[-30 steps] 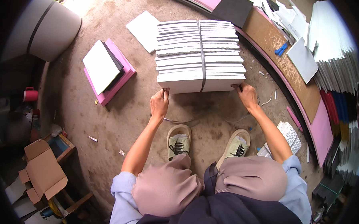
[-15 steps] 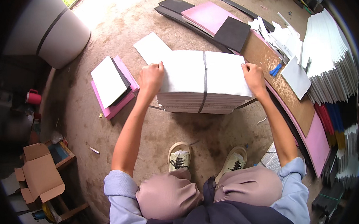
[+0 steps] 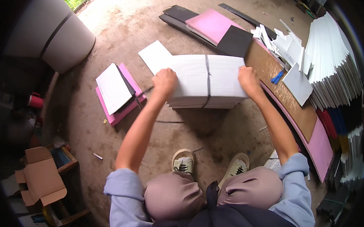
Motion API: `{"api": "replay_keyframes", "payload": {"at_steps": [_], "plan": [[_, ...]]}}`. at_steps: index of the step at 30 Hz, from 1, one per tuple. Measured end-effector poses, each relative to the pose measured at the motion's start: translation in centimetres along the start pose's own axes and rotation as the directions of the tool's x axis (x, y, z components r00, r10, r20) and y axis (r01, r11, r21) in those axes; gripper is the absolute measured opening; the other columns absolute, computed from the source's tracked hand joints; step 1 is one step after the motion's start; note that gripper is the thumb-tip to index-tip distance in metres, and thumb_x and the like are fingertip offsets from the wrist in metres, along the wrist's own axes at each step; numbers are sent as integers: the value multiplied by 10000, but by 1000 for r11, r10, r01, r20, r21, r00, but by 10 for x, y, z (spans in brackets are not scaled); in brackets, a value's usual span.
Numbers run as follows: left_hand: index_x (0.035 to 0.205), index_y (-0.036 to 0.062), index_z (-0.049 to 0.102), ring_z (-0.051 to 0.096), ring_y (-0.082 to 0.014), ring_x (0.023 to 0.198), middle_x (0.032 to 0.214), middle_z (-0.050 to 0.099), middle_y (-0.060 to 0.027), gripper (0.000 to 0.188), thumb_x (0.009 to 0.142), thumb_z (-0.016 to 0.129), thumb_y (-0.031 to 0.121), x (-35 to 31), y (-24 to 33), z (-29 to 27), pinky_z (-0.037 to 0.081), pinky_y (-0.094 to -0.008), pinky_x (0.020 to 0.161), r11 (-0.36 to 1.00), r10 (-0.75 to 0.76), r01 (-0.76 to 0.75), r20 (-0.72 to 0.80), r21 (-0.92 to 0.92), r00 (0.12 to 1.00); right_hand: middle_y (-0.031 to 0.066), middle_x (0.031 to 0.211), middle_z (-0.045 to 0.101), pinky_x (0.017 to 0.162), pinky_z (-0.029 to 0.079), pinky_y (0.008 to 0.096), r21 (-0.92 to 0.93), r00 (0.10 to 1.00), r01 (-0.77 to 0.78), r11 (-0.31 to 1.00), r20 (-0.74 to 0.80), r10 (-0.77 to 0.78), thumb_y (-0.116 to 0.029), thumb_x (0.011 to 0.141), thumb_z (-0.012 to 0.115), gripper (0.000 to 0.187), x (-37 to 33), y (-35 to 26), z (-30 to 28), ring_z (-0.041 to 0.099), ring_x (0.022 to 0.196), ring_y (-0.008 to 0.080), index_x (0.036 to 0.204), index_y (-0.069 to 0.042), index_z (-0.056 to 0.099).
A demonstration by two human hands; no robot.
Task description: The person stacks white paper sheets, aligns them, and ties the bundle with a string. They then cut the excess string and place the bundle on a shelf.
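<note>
A thick stack of thin white sheets (image 3: 190, 76) rests on the floor in front of me, with a narrow dark strap (image 3: 208, 71) across its middle. Closed at the stack's left end is my left hand (image 3: 165, 82). A loose dark strap shows beside that wrist and seems to run from the fist. My right hand (image 3: 249, 79) is a fist against the right end; what lies inside its fingers is hidden. One flat white sheet (image 3: 155, 56) lies beyond the left hand. White, black and pink sheets (image 3: 114, 90) are piled to the left.
A brown board (image 3: 278, 81) on the right carries white offcuts and a blue clip-like tool (image 3: 276, 77). Behind it stands a tall fanned stack of white sheets (image 3: 330, 58). An open cardboard box (image 3: 42, 176) sits lower left. A large strapped white roll (image 3: 65, 37) stands far left.
Both hands have moved inward and slightly nearer me. Loose dark strap now shows beside my left wrist and on the floor before the stack; the strap piece at the front right is no longer seen.
</note>
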State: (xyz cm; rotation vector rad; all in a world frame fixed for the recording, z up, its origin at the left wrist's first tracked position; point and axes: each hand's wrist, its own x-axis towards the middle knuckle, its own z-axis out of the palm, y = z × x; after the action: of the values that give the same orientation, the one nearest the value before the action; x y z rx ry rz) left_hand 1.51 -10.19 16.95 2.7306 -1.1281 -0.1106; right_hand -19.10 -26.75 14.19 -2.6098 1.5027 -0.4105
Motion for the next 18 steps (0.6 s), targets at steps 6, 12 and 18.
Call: {"api": "replay_keyframes", "payload": {"at_steps": [6,12,18], "plan": [[745,-7,633,599,-362,779,806,614,-211,320,824,413,211,4,-7,0,469,-441,702,991,104,-107,-47,-80,994,274,793,587,673,488,432,23,982,95,995,161,-98,-75,737,429,237,22,-1,-5,603,773,373,763,64,620],[725,-46,590,569,-395,775,780,579,-256,364,833,375,227,14,50,-33,441,-447,731,921,267,-262,-23,-286,963,286,819,582,678,464,392,276,834,51,960,517,-193,-159,753,463,279,52,6,-34,600,746,357,791,74,611],[693,-41,558,553,-396,701,677,559,-242,295,802,432,202,4,58,4,429,-444,670,850,293,-270,-19,-452,956,4,567,440,483,459,328,730,756,-547,409,641,-132,-116,827,422,185,30,22,-65,482,459,137,815,50,502]]}}
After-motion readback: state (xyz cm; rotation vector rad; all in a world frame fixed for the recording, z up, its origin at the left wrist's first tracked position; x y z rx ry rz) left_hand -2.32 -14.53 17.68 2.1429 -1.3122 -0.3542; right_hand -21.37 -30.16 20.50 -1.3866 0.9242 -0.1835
